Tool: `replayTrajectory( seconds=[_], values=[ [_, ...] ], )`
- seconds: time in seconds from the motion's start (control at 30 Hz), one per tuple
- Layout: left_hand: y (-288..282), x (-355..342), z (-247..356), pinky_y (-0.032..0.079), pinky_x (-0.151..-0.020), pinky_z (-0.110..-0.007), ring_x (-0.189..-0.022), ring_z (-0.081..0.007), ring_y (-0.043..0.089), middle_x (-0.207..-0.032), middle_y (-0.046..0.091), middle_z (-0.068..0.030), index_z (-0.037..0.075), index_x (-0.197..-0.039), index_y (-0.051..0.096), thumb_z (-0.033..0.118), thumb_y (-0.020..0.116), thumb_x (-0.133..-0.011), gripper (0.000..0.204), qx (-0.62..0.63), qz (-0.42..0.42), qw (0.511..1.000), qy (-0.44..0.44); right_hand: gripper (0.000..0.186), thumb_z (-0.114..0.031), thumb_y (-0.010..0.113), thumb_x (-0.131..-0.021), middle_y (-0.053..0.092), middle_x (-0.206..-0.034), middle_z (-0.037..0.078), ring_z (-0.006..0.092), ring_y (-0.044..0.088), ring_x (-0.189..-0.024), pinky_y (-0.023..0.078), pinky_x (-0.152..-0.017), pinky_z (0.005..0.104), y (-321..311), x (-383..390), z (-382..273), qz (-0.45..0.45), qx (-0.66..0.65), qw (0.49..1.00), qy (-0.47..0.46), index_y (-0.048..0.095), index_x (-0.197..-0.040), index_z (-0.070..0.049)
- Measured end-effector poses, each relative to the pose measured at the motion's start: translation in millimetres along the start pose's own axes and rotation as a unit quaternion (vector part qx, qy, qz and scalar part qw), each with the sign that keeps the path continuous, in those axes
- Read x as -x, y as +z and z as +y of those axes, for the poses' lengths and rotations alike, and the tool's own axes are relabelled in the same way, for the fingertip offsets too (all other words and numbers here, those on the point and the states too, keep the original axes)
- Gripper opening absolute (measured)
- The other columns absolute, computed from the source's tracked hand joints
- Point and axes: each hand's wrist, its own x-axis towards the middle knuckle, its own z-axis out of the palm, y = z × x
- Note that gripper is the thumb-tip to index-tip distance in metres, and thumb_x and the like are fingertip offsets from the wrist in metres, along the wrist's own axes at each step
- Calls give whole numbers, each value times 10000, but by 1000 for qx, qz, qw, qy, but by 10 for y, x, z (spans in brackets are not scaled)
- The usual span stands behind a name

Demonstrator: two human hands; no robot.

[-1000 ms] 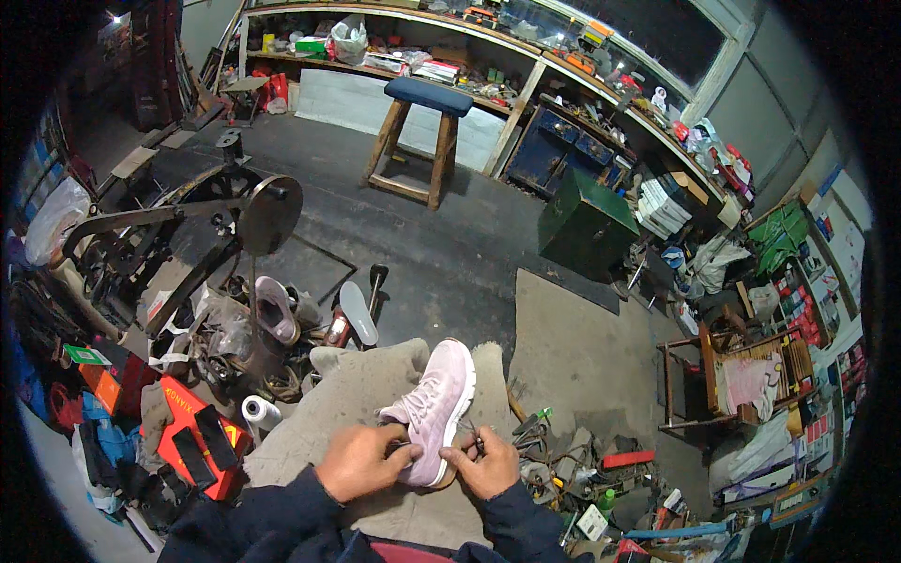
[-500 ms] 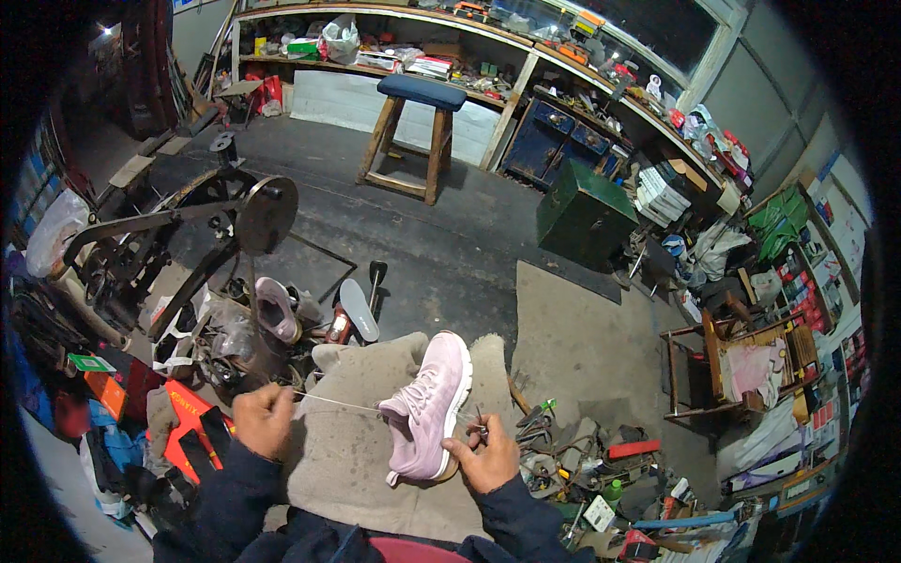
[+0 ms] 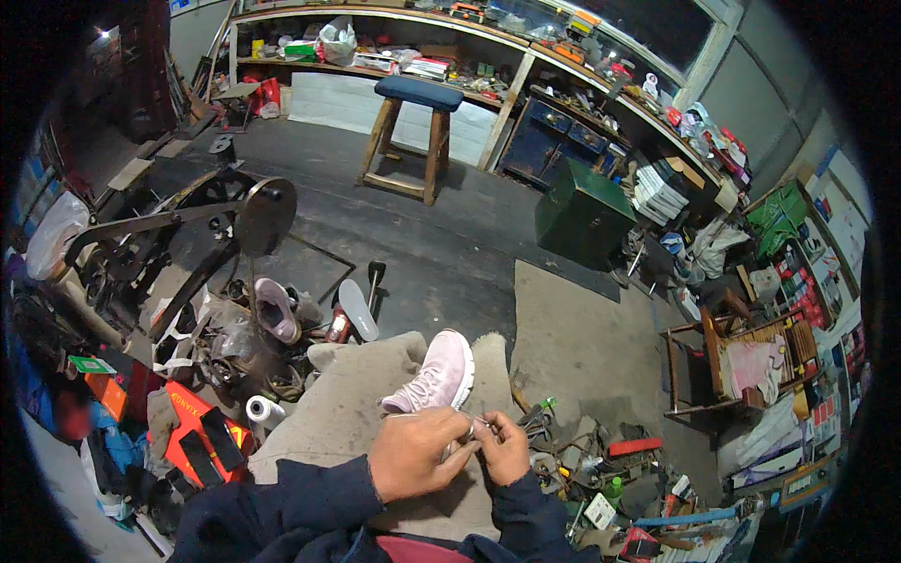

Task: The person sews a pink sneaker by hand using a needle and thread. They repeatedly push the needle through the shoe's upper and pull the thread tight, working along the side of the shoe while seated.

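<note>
A pink sneaker (image 3: 439,368) with a white sole lies on the beige cloth (image 3: 361,380) over my lap, toe pointing away from me. Its heel end is hidden behind my left hand (image 3: 422,452), which is closed and reaches across in front of it. Close beside the sole, my right hand (image 3: 505,448) meets the left one, fingers pinched together. A short bit of white thread (image 3: 465,413) shows between the sole and my fingertips. Something small and thin sits in the right fingers, too small to name. A white thread spool (image 3: 266,411) stands left of the cloth.
To the left stands a black sewing machine (image 3: 188,220) with a round wheel. Another pink shoe (image 3: 276,310) and a grey insole (image 3: 358,310) lie beyond the cloth. Loose tools (image 3: 582,460) crowd my right side. Farther off are a blue-topped stool (image 3: 418,94) and a green box (image 3: 587,211).
My left hand has come rightward from the far left of the cloth to meet my right hand, covering the shoe's heel. The taut thread is no longer visible; the spool has come into sight.
</note>
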Motion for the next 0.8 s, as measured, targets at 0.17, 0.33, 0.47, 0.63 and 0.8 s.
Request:
replayTrajectory(
  seconds=[0.17, 0.33, 0.47, 0.63, 0.8],
  values=[
    [234, -44, -252, 494, -656, -459, -814, -360, 642, -863, 589, -132, 73, -975, 558, 199, 740, -840, 260, -128, -27, 990, -50, 198, -178, 671, -1003, 588, -717, -28, 50, 498, -659, 416, -594, 255, 16, 49, -66, 43, 65, 997, -11, 651, -914, -2],
    [348, -11, -413, 478, -649, -450, -752, -358, 621, -807, 585, -133, 60, -926, 549, 136, 792, -784, 291, -114, 22, 990, -77, 232, -174, 702, -960, 523, -626, 8, 76, 449, -605, 396, -551, 290, 77, 25, -66, 69, 119, 990, -26, 628, -852, 18],
    [341, -25, -419, 498, -719, -451, -842, -365, 635, -866, 596, -136, 55, -969, 557, 144, 772, -797, 290, -114, -19, 986, -119, 218, -162, 694, -969, 541, -641, -19, 47, 448, -618, 382, -555, 272, 102, 16, -3, 93, 142, 982, -89, 638, -868, 22],
    [305, -33, -392, 519, -696, -417, -831, -326, 663, -859, 611, -102, 98, -1042, 655, 135, 771, -804, 267, -110, -9, 991, -79, 217, -213, 706, -959, 626, -666, 72, 102, 558, -608, 446, -568, 312, 30, 52, -12, 42, 106, 993, -32, 711, -999, 1],
    [293, -18, -412, 524, -653, -407, -799, -324, 685, -870, 649, -80, 157, -1022, 739, 102, 733, -832, 198, -167, -56, 982, -68, 201, -171, 664, -974, 692, -823, 126, 127, 625, -693, 483, -624, 304, -28, 139, -111, -28, 113, 988, -104, 717, -1061, 3]
  ],
)
